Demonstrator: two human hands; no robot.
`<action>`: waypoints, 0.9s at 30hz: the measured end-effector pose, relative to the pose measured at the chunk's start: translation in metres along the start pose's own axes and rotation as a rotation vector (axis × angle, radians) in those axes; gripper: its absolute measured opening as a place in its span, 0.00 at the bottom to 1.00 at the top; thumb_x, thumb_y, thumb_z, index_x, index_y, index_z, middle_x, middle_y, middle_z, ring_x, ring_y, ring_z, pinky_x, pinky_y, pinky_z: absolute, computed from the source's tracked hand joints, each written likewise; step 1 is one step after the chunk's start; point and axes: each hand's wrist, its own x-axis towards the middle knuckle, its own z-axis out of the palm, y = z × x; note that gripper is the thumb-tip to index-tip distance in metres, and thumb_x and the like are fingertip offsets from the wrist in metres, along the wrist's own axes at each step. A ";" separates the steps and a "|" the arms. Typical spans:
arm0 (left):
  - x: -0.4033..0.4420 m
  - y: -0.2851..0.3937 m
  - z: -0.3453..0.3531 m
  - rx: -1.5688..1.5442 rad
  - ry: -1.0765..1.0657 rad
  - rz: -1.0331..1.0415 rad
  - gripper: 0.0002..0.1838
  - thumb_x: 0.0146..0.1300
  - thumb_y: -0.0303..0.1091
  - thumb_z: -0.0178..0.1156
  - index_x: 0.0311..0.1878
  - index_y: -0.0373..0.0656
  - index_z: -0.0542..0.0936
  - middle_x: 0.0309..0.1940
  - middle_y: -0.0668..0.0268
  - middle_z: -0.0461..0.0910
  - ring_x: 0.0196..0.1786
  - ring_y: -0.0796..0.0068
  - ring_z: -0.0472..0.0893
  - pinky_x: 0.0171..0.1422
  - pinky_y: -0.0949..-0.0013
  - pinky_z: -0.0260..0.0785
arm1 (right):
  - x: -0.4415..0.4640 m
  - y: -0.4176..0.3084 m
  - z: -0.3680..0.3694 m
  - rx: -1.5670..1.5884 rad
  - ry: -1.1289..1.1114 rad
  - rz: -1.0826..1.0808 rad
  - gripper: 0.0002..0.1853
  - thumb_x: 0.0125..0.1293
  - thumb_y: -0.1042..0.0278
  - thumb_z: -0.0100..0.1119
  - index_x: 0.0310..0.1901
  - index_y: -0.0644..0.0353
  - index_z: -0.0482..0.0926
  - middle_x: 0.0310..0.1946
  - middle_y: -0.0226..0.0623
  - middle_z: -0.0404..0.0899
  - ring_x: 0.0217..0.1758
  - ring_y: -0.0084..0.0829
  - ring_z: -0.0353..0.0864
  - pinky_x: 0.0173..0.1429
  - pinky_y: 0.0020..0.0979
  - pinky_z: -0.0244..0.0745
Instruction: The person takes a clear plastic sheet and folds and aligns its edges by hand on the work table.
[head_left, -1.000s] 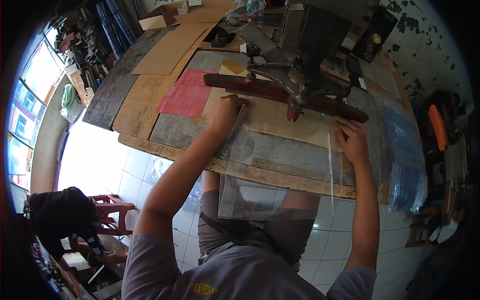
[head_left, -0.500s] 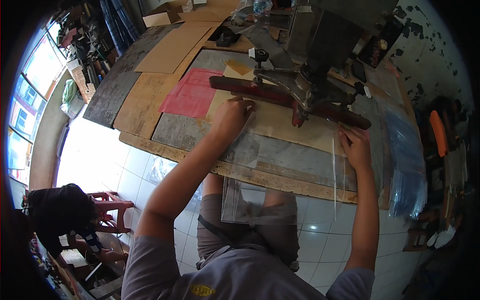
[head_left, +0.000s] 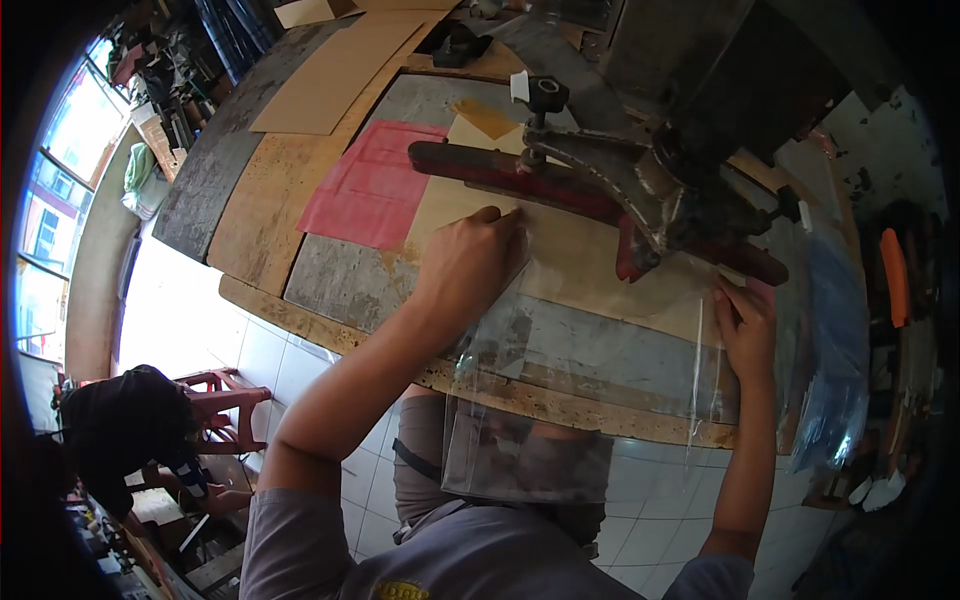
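Note:
A clear plastic sheet [head_left: 530,455] hangs over the table's front edge, down in front of my legs. My left hand [head_left: 468,258] pinches its upper left part, just in front of the dark red bar [head_left: 510,178] of a metal press. At the upper right of the sheet, near the bar's right end, my right hand [head_left: 747,325] has its thumb and fingers closed on the plastic. Beneath the bar lies a cream sheet [head_left: 580,265] on a grey plate. A pink-red sheet [head_left: 368,190] lies left of my left hand.
The press's metal bracket [head_left: 690,205] and black knobs stand above the bar. Brown cardboard [head_left: 345,80] lies at the back left. A stack of bluish clear plastic [head_left: 835,340] hangs over the right edge. Another person [head_left: 125,430] bends near a red stool [head_left: 225,405] at lower left.
My view has moved closer to the press, so the bar and bracket look larger. Both hands still hold the plastic sheet just in front of the bar.

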 end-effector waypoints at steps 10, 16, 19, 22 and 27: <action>0.002 0.001 -0.002 -0.024 0.000 -0.003 0.14 0.68 0.33 0.64 0.55 0.42 0.87 0.37 0.55 0.84 0.36 0.49 0.85 0.42 0.54 0.77 | 0.001 0.003 0.000 0.019 -0.030 0.020 0.15 0.68 0.74 0.67 0.56 0.57 0.88 0.33 0.42 0.86 0.33 0.38 0.82 0.45 0.38 0.77; 0.002 0.002 -0.003 -0.024 -0.003 -0.010 0.14 0.69 0.33 0.64 0.56 0.42 0.86 0.37 0.56 0.84 0.36 0.49 0.85 0.41 0.54 0.77 | 0.004 0.000 -0.002 0.031 -0.033 0.025 0.15 0.68 0.75 0.67 0.56 0.58 0.88 0.32 0.42 0.85 0.33 0.37 0.81 0.45 0.37 0.76; 0.002 0.001 -0.003 -0.023 0.002 -0.006 0.15 0.69 0.33 0.64 0.56 0.42 0.86 0.37 0.56 0.84 0.36 0.49 0.85 0.41 0.54 0.76 | 0.004 -0.001 -0.003 0.036 -0.042 0.034 0.15 0.68 0.75 0.67 0.56 0.59 0.87 0.32 0.42 0.85 0.32 0.36 0.81 0.44 0.37 0.76; 0.002 0.001 -0.002 -0.025 0.009 -0.002 0.14 0.69 0.33 0.64 0.56 0.43 0.86 0.37 0.56 0.84 0.36 0.49 0.85 0.41 0.54 0.76 | 0.004 -0.003 -0.003 0.045 -0.047 0.053 0.15 0.68 0.75 0.67 0.56 0.59 0.87 0.31 0.41 0.84 0.31 0.36 0.80 0.42 0.37 0.75; 0.001 0.000 -0.001 -0.007 0.032 0.010 0.15 0.69 0.34 0.65 0.56 0.44 0.87 0.36 0.56 0.84 0.35 0.50 0.85 0.40 0.55 0.76 | 0.003 -0.001 -0.001 0.036 -0.026 0.042 0.15 0.68 0.75 0.67 0.55 0.59 0.87 0.30 0.41 0.84 0.31 0.36 0.80 0.40 0.36 0.75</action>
